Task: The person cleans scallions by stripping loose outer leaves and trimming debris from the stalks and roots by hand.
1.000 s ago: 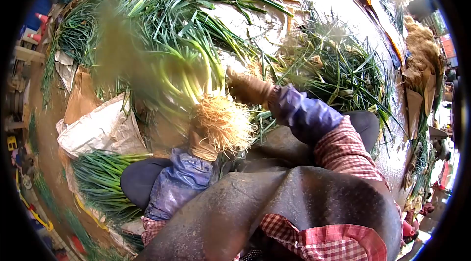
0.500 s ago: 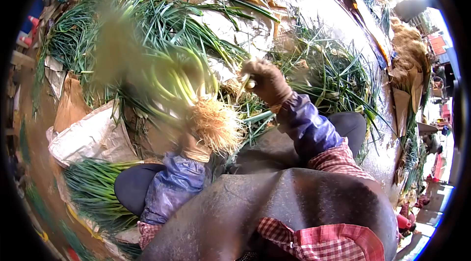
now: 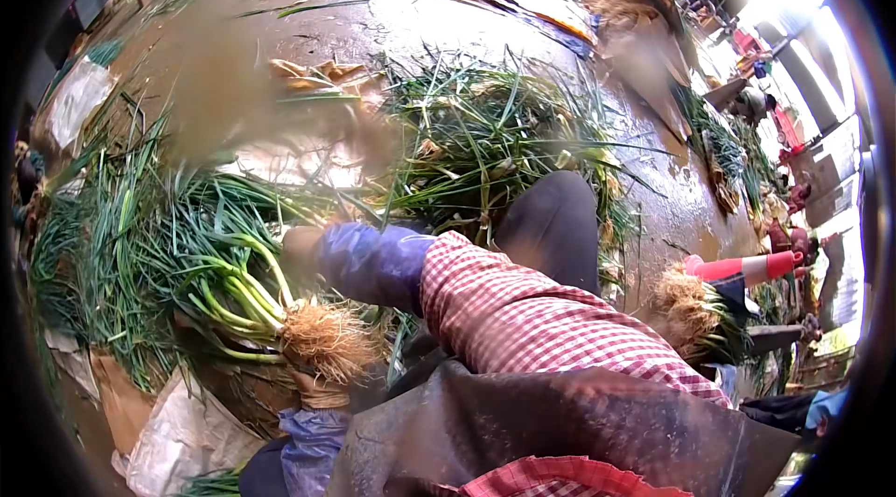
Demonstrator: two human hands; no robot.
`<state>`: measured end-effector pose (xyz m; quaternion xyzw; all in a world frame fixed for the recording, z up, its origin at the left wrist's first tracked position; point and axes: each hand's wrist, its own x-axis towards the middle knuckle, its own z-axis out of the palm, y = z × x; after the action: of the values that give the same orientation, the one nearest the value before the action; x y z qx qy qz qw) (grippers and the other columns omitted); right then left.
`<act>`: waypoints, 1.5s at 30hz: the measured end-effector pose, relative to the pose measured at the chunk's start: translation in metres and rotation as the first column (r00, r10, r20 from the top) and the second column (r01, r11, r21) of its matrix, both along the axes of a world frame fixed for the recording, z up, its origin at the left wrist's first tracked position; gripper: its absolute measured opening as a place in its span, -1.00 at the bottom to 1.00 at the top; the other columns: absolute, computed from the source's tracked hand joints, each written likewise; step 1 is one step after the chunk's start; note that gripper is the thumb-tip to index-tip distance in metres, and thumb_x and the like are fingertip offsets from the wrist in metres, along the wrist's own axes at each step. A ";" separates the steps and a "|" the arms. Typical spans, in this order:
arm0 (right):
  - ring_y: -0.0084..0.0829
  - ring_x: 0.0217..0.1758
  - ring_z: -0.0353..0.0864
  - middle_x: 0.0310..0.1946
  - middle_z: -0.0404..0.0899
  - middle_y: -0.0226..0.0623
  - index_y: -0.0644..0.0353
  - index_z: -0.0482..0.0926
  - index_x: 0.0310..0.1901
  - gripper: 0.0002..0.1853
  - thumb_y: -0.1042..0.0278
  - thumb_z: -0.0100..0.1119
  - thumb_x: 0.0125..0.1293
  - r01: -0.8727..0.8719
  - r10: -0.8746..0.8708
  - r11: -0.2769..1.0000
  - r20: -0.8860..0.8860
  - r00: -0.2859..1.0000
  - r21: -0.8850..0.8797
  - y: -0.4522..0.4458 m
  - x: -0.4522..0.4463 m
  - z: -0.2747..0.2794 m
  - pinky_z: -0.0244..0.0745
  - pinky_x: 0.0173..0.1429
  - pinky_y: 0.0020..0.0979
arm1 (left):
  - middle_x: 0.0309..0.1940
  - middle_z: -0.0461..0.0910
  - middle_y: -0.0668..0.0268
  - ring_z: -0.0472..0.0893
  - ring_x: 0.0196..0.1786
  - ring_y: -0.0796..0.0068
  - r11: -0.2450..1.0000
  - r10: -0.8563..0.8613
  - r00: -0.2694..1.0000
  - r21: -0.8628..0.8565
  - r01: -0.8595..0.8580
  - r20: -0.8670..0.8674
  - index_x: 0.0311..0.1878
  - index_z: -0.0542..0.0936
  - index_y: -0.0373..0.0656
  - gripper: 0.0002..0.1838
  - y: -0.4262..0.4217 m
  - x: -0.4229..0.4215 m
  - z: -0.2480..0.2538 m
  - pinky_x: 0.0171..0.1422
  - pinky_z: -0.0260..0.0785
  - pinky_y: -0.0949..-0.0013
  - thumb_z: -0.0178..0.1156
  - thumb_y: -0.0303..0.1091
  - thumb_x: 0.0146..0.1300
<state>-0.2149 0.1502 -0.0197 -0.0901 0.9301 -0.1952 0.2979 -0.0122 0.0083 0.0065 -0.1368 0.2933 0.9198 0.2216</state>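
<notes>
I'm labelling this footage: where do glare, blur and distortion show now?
Head view: bright light washes out the upper right, and wet ground shines white in places; head view: a brownish smudge hazes the upper left, the right hand is soft, the roots clearer; head view: strong wide-angle bending, with a black rounded border.

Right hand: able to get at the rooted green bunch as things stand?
Likely yes: the right hand sits close beside the rooted green bunch, with no visible obstruction; the left hand is down by the roots.
</notes>
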 end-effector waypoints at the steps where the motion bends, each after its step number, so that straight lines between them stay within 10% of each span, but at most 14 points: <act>1: -0.15 -0.33 0.59 -0.36 0.57 -0.05 0.21 0.63 -0.31 -0.66 0.10 0.14 0.04 -0.005 0.005 1.000 -0.058 0.998 -0.007 -0.001 -0.016 -0.035 0.49 -0.23 -0.18 | 0.14 0.37 0.10 0.44 0.08 0.19 1.000 -0.004 1.000 -0.008 0.004 0.009 0.21 0.33 -0.16 -0.46 -0.001 0.002 -0.001 0.11 0.35 0.13 -0.07 0.01 0.29; 6: -0.05 -0.31 0.62 -0.41 0.58 0.03 0.26 0.63 -0.33 -0.75 0.30 0.04 0.08 0.380 -0.382 0.903 0.026 0.924 -0.199 0.043 0.042 0.119 0.52 -0.24 -0.17 | 0.16 0.36 0.12 0.42 0.11 0.18 1.000 -0.013 1.000 -0.020 0.014 0.015 0.22 0.32 -0.13 -0.43 -0.002 0.000 -0.006 0.15 0.32 0.10 -0.08 0.05 0.28; 11: -0.10 -0.44 0.60 -0.53 0.57 -0.08 0.17 0.61 -0.40 -0.83 0.32 0.07 0.06 0.123 -0.255 0.956 -0.551 0.794 -0.266 0.059 0.047 0.099 0.51 -0.32 -0.19 | 0.18 0.35 0.13 0.40 0.13 0.16 0.999 -0.029 1.000 -0.034 0.030 0.005 0.23 0.31 -0.11 -0.41 -0.001 -0.001 -0.011 0.18 0.28 0.06 -0.09 0.09 0.27; 16: -0.43 -0.48 0.47 -0.56 0.51 -0.17 0.22 0.49 -0.36 -0.87 0.37 0.18 0.13 0.224 -0.601 0.617 -0.268 0.753 -0.755 0.061 0.075 0.120 0.42 -0.32 -0.35 | 0.19 0.34 0.15 0.38 0.16 0.14 0.999 -0.026 0.999 -0.048 0.024 -0.028 0.25 0.31 -0.08 -0.39 -0.001 -0.004 -0.013 0.21 0.24 0.02 -0.10 0.13 0.26; 20: -0.60 -0.39 0.43 -0.49 0.57 -0.33 0.22 0.50 -0.23 -0.89 0.46 0.14 0.21 0.225 -0.552 0.265 0.044 0.833 -0.938 0.075 0.099 0.147 0.38 -0.23 -0.53 | 0.21 0.33 0.16 0.36 0.19 0.13 0.999 -0.028 0.998 -0.040 0.026 -0.050 0.26 0.30 -0.06 -0.37 0.001 -0.008 -0.013 0.24 0.21 -0.01 -0.11 0.16 0.26; 23: -0.58 -0.45 0.45 -0.50 0.50 -0.45 0.19 0.50 -0.30 -0.95 0.44 0.13 0.23 0.076 -0.591 0.413 -0.204 0.780 -0.907 0.093 0.122 0.174 0.44 -0.35 -0.51 | 0.22 0.32 0.17 0.35 0.20 0.12 0.999 -0.030 0.996 -0.029 0.028 -0.079 0.26 0.29 -0.05 -0.36 -0.002 -0.008 -0.015 0.26 0.19 -0.03 -0.12 0.19 0.25; 29: -0.54 -0.45 0.46 -0.41 0.51 -0.34 0.16 0.50 -0.26 -0.94 0.42 0.04 0.30 0.001 -0.848 -0.021 0.018 0.529 -1.000 0.137 0.137 0.203 0.45 -0.37 -0.50 | 0.24 0.31 0.19 0.32 0.24 0.09 0.997 -0.021 0.995 0.073 0.028 -0.097 0.28 0.29 -0.02 -0.33 -0.004 0.003 -0.010 0.30 0.15 -0.07 -0.14 0.23 0.24; 32: -0.52 -0.35 0.46 -0.30 0.53 -0.28 0.25 0.41 -0.08 -0.75 0.44 0.14 0.22 0.235 -0.910 0.073 0.032 0.413 -0.969 0.183 0.120 0.151 0.41 -0.25 -0.57 | 0.25 0.30 0.20 0.31 0.26 0.08 0.987 -0.032 0.988 0.151 0.055 -0.149 0.29 0.28 0.00 -0.31 -0.004 0.004 -0.007 0.32 0.13 -0.10 -0.14 0.26 0.23; 34: -0.47 -0.26 0.49 -0.28 0.54 -0.21 0.27 0.37 0.02 -0.63 0.36 0.17 0.20 0.567 -0.854 0.396 -0.062 0.517 -0.723 0.187 0.126 0.110 0.44 -0.20 -0.55 | 0.25 0.30 0.21 0.30 0.27 0.08 0.979 -0.043 0.979 0.187 0.081 -0.198 0.29 0.28 0.01 -0.30 -0.004 0.004 -0.006 0.34 0.11 -0.11 -0.15 0.27 0.23; 36: -0.50 -0.36 0.50 -0.36 0.50 -0.34 0.15 0.45 -0.10 -0.76 0.25 0.12 0.26 0.730 -0.693 0.242 0.412 0.591 -0.640 0.149 0.133 0.100 0.44 -0.35 -0.53 | 0.26 0.30 0.21 0.30 0.27 0.07 0.965 -0.054 0.979 0.243 0.101 -0.195 0.30 0.28 0.02 -0.29 -0.003 0.003 -0.003 0.34 0.10 -0.12 -0.16 0.29 0.23; 40: -0.11 0.15 0.41 0.07 0.46 0.01 0.27 0.35 0.18 -0.26 -0.28 -0.01 0.23 0.816 -0.077 0.212 0.823 0.562 -0.537 0.080 0.116 0.017 0.26 0.24 -0.18 | 0.24 0.33 0.19 0.32 0.25 0.05 0.883 -0.052 0.999 0.467 0.044 0.004 0.29 0.29 0.01 -0.29 0.003 0.003 0.009 0.33 0.12 -0.15 -0.15 0.30 0.22; 43: -0.15 0.28 0.28 0.20 0.33 0.03 0.26 0.33 0.21 -0.17 -0.38 -0.02 0.17 0.718 0.171 0.068 0.717 0.676 -0.693 0.040 0.096 0.011 0.07 0.37 -0.20 | 0.19 0.38 0.19 0.37 0.21 0.06 0.764 -0.069 0.997 0.641 0.075 -0.035 0.26 0.33 -0.03 -0.31 0.007 -0.002 0.015 0.29 0.18 -0.13 -0.10 0.26 0.22; 45: -0.28 -0.03 0.53 -0.12 0.57 -0.15 0.22 0.46 0.10 -0.37 -0.16 0.11 0.19 0.471 0.018 0.116 0.476 0.879 -0.875 0.026 0.090 0.003 0.38 0.03 -0.30 | 0.12 0.44 0.17 0.46 0.12 0.10 0.859 -0.047 0.999 0.509 0.050 -0.017 0.21 0.38 -0.09 -0.36 0.011 0.000 0.031 0.22 0.30 -0.07 -0.01 0.17 0.21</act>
<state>-0.1249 0.1760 -0.0171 -0.0750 0.5036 -0.8058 0.3023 -0.0123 0.0196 0.0377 -0.0641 0.0437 0.9591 0.2724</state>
